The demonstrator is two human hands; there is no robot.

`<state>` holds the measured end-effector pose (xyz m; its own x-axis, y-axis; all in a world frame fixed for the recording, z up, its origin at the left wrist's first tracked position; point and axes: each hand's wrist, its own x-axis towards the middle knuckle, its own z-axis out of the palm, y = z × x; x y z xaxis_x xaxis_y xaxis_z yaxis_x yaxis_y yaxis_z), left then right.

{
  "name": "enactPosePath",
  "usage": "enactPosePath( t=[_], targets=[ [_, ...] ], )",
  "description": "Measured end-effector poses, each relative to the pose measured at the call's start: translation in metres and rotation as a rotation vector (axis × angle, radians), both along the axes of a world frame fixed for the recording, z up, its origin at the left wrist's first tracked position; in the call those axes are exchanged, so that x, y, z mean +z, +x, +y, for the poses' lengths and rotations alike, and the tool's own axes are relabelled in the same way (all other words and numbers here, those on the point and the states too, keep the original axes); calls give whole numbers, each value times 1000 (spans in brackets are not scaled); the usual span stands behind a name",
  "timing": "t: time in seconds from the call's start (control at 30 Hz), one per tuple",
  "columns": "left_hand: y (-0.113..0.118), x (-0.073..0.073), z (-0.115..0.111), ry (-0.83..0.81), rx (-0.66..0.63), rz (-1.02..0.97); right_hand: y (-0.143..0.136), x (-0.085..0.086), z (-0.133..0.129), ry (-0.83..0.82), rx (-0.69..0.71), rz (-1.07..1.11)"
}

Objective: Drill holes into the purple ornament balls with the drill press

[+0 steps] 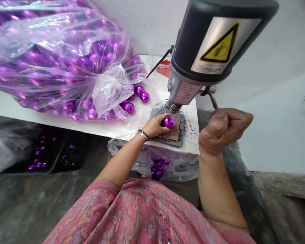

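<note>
My left hand [156,126] grips a shiny purple ball [169,122] on a brown board [175,132], which rests on the grey base [181,141] of a drill press [183,89]. The bit of the press meets the top of the ball. At the right, my right hand [225,128] is closed round the end of the press's lever [214,100]. Dark shavings lie around the base. Several loose purple balls [144,97] sit left of the press, by the mouth of a large clear bag [66,67] full of such balls.
Below the white table's edge [66,120] hangs an open plastic bag [185,166] with purple balls inside. Dark crates [43,149] with small purple pieces stand on the floor at left. A black cable [159,62] runs behind the press, near a red item [164,67].
</note>
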<state>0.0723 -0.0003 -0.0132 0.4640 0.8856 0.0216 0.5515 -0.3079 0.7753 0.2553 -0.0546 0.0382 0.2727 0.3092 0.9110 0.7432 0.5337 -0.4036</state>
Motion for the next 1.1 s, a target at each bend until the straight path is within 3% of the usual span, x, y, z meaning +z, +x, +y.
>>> enactPosePath(
  t=[0.1,0.2,0.33,0.4,0.5,0.63,0.7,0.77,0.87,0.93,1.0,1.1],
  targets=[
    [0,-1,0,-5,-15,-6,-2,-7,-1,14,22,-7],
    [1,1,0,-18,-12,-17,-4,7,-1,19,3,26],
    [1,4,-2,-23,25,-10,-2,68,18,-59,-40,158],
    [-1,6,-5,-19,24,-18,1,102,36,-257,-5,260],
    [-11,9,-14,-26,-22,-46,5,133,60,-373,30,317],
    [-36,16,-27,-102,-180,-24,9,135,71,-395,63,340],
    [-52,21,-27,-142,-173,-3,11,131,71,-363,104,344],
    [-68,28,-19,-111,-20,35,13,127,71,-326,136,345],
    [-88,36,6,78,380,147,16,126,70,-351,139,319],
    [-97,36,24,149,568,268,17,126,68,-356,145,300],
    [-101,32,37,132,614,418,16,126,67,-345,157,297],
    [-100,24,45,97,561,609,15,127,70,-316,149,313]
  ],
)
